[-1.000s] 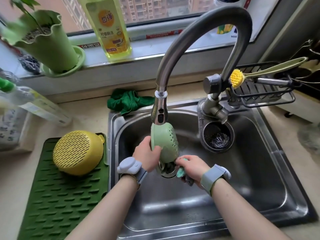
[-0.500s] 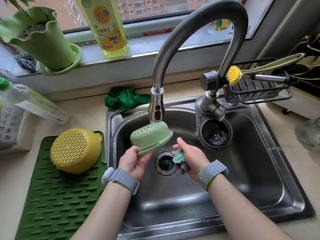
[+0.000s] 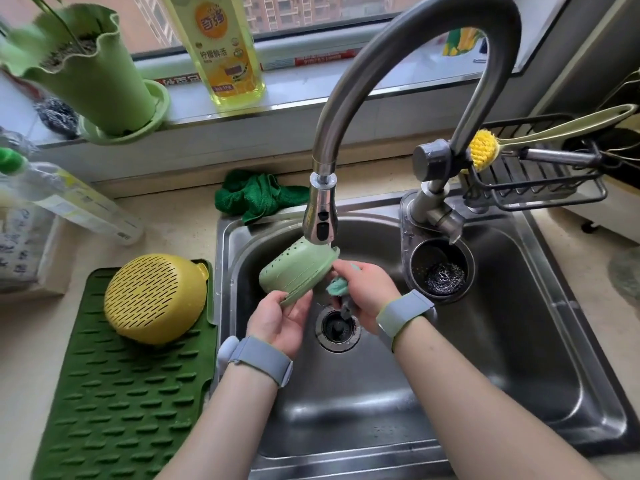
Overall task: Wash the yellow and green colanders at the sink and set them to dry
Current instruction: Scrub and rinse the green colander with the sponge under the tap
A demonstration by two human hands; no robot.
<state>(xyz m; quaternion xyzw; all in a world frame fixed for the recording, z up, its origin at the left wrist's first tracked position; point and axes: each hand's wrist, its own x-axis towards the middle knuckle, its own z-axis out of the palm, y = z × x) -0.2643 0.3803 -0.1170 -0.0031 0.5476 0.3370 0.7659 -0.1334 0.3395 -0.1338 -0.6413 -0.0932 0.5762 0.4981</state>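
green colander (image 3: 294, 268) looks light, stiff, probably slippery wet; my left hand (image 3: 277, 323) grips its rim, right hand (image 3: 363, 289) pinches a cloth (image 3: 337, 287)

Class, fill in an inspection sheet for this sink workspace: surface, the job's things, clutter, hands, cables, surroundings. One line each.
Surface: steel sink set in a beige counter; green drying mat to its left.
Job's things: yellow colander upside down on the mat; green colander held tilted under the faucet head.
Clutter: green rag behind the sink; steel scourer in the side cup; yellow brush on the wire rack; soap bottle and plant pot on the sill.
Hands: left hand grips the green colander's rim; right hand pinches a teal cloth against it.
Cables: thin wires at the far right edge.
Surroundings: window facing buildings.
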